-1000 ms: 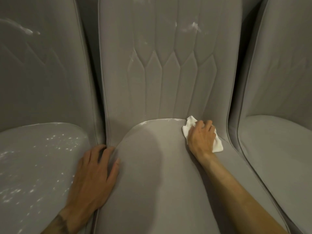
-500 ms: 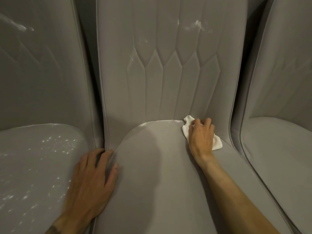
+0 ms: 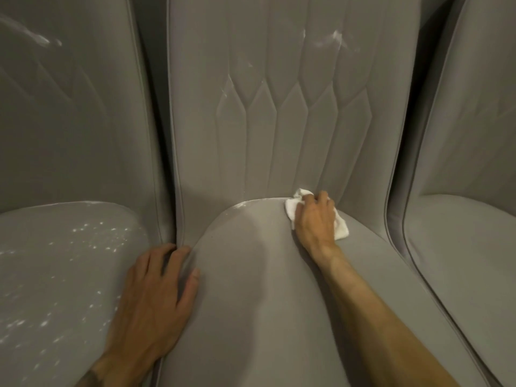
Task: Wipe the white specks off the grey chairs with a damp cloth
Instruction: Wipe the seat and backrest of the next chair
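Fingers (image 3: 321,199) of the right hand (image 3: 315,223) are clutching the white cloth (image 3: 342,231), which is lying along the middle chair seat's (image 3: 251,317) rear edge, its long axis slanting back-left to front-right. The left hand (image 3: 150,297) is resting flat on the seat's left edge, fingers relaxed.

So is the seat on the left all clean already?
No, the left seat is dotted all over with white specks, and the cloth is over on the middle seat.

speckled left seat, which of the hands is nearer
Left. The left hand lies along the right edge of the speckled seat; the right hand grips the white cloth at the back of the middle seat.
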Demonstrator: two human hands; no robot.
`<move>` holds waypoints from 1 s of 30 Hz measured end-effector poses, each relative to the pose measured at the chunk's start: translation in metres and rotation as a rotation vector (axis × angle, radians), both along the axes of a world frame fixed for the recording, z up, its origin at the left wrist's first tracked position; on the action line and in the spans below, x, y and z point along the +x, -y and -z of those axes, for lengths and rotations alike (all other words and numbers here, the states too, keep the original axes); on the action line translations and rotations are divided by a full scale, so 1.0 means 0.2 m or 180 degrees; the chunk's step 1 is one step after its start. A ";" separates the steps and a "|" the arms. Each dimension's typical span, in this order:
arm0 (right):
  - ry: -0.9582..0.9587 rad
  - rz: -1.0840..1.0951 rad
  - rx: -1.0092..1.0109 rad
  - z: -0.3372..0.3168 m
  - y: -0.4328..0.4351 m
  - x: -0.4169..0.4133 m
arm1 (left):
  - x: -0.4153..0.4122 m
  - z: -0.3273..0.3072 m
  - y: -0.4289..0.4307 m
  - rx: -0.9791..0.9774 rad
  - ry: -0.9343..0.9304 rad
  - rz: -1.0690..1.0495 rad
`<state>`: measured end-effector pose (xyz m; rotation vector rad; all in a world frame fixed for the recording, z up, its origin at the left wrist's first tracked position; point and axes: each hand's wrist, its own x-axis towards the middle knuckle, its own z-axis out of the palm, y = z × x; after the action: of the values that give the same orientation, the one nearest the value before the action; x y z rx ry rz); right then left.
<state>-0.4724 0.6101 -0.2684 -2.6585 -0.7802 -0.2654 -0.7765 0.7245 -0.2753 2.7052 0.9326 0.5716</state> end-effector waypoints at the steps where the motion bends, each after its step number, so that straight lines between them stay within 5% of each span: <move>1: 0.0000 -0.0182 -0.0056 0.00 -0.01 0.00 | 0.00 0.00 0.00 -0.0003 -0.0003 -0.0002; 8: 0.0553 -0.0038 -0.0147 0.01 0.22 0.09 | 0.00 0.01 0.00 0.0041 0.0019 -0.0004; 14: 0.0054 -0.0422 -0.0278 0.00 0.09 0.09 | 0.00 0.00 0.00 0.0040 0.0015 -0.0002; 20: 0.0593 -0.0312 -0.0302 -0.02 0.09 0.03 | 0.02 0.00 0.01 0.0010 0.0037 -0.0021; 25: 0.0229 -0.0750 -0.0592 0.02 0.03 0.08 | 0.00 0.01 0.00 0.0040 0.0045 -0.0017; 30: 0.0365 -0.0193 -0.0495 0.00 0.04 0.04 | 0.01 0.03 -0.01 0.0106 0.0079 -0.0002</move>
<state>-0.4651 0.6028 -0.2686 -2.7785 -0.9515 -0.3576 -0.7746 0.7255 -0.2815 2.7207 0.9257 0.6247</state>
